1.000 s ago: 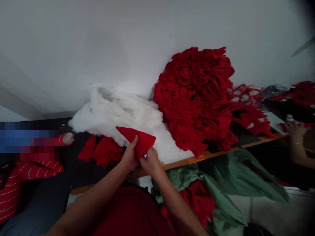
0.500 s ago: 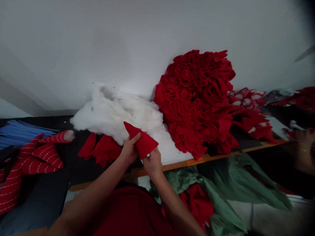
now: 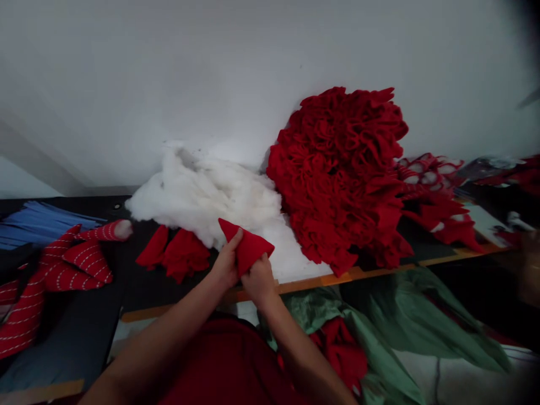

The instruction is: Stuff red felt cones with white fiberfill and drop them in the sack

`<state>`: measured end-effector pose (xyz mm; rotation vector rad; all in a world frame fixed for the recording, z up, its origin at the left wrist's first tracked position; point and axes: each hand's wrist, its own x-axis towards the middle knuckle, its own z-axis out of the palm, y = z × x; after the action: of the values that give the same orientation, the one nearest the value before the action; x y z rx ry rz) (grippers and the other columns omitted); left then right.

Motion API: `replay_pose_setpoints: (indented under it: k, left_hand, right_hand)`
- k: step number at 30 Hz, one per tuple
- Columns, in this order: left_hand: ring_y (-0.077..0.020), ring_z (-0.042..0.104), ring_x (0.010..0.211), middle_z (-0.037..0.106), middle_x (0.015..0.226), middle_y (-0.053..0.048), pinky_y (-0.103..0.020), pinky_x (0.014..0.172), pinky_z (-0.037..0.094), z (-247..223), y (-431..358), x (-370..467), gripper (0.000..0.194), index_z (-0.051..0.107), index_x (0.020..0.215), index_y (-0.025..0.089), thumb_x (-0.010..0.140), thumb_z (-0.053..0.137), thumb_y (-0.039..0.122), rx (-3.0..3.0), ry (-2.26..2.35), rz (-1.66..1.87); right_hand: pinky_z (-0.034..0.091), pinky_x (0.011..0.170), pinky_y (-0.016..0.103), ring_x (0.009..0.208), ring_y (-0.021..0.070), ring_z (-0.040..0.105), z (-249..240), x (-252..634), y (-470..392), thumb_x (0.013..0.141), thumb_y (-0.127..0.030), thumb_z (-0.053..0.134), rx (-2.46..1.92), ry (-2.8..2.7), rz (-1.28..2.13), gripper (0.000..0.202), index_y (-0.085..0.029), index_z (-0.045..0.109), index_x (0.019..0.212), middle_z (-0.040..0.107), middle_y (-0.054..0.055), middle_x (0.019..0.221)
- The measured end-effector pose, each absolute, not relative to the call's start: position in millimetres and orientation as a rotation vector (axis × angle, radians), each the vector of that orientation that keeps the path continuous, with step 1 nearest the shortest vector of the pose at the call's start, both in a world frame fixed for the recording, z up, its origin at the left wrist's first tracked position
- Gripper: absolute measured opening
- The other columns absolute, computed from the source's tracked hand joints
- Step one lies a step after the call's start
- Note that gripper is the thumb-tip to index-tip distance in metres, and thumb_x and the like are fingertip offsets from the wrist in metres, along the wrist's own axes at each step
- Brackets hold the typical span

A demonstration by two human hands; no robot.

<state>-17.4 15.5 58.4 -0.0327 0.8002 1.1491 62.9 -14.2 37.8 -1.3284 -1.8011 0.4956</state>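
A red felt cone (image 3: 250,247) is held in front of me above the table's front edge, its point up and to the left. My left hand (image 3: 226,261) is closed on its left side, with the thumb pressed on the cloth. My right hand (image 3: 259,281) is closed at the cone's lower right edge. Its fingertips are hidden in the cone's opening, so what they grip cannot be made out. Just behind lies a heap of white fluffy stuffing (image 3: 211,194). Several small red cloth pieces (image 3: 185,253) rest left of my hands.
A tall pile of red cloth pieces (image 3: 337,174) stands to the right. Red striped stuffed pieces (image 3: 84,264) and blue strips (image 3: 42,222) lie at the left. Below the orange-taped table edge (image 3: 304,285) hangs a green bag (image 3: 405,309) near red cloth. A co-worker's arm is dim at far right.
My right hand has pushed further into the cone's lower edge, and a bit of white by its fingers is now hidden. The cone has sunk slightly. The co-worker's hand has moved into the dark.
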Motion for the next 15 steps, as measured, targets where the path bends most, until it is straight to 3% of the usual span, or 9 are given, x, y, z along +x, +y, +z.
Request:
replay_pose_setpoints:
  k: [4,7,10,13,15]
  left_hand:
    - [-0.0170,0.064,0.062,0.068,0.070,-0.007,-0.030,0.069,0.054,51,14,-40,0.020,0.060,0.076,0.011,0.076,0.058,0.031,-0.092,0.838,1.133]
    - [-0.0181,0.065,0.063,0.069,0.072,-0.007,-0.031,0.065,0.055,46,11,-76,0.019,0.060,0.084,0.012,0.076,0.058,0.028,-0.139,0.901,1.218]
    - [-0.0183,0.066,0.066,0.069,0.076,-0.006,-0.032,0.064,0.055,41,4,-109,0.019,0.059,0.094,0.013,0.077,0.056,0.023,-0.162,0.973,1.323]
    - [-0.0207,0.066,0.073,0.069,0.083,-0.008,-0.035,0.068,0.055,36,-4,-128,0.026,0.057,0.102,0.013,0.079,0.053,0.023,-0.142,1.002,1.326]
    - [-0.0221,0.066,0.078,0.069,0.087,-0.010,-0.036,0.071,0.055,32,-7,-134,0.029,0.056,0.105,0.013,0.079,0.053,0.024,-0.135,1.002,1.289]
  right_hand:
    - [0.050,0.074,0.031,0.081,0.0170,0.058,38,67,-13,0.077,-0.013,0.043,-1.220,-1.680,0.794,0.024,-0.019,0.063,0.088,0.061,0.005,0.084]
    - [0.051,0.073,0.029,0.101,0.0176,0.053,20,73,-7,0.082,-0.023,0.043,-1.335,-1.486,0.789,0.026,-0.020,0.056,0.104,0.053,0.009,0.111]
    - [0.044,0.088,0.041,0.126,0.0268,0.029,-7,70,14,0.075,-0.028,0.055,-1.609,-1.508,0.639,0.055,-0.022,0.039,0.127,0.018,0.012,0.140]
    - [0.027,0.100,0.051,0.132,0.0378,0.002,-21,51,54,0.065,-0.029,0.067,-1.724,-1.724,0.497,0.079,-0.025,0.028,0.134,-0.016,0.011,0.144]
    - [0.027,0.098,0.054,0.130,0.0433,-0.007,-23,31,83,0.059,-0.032,0.073,-1.762,-1.806,0.458,0.091,-0.028,0.024,0.135,-0.027,0.009,0.142]
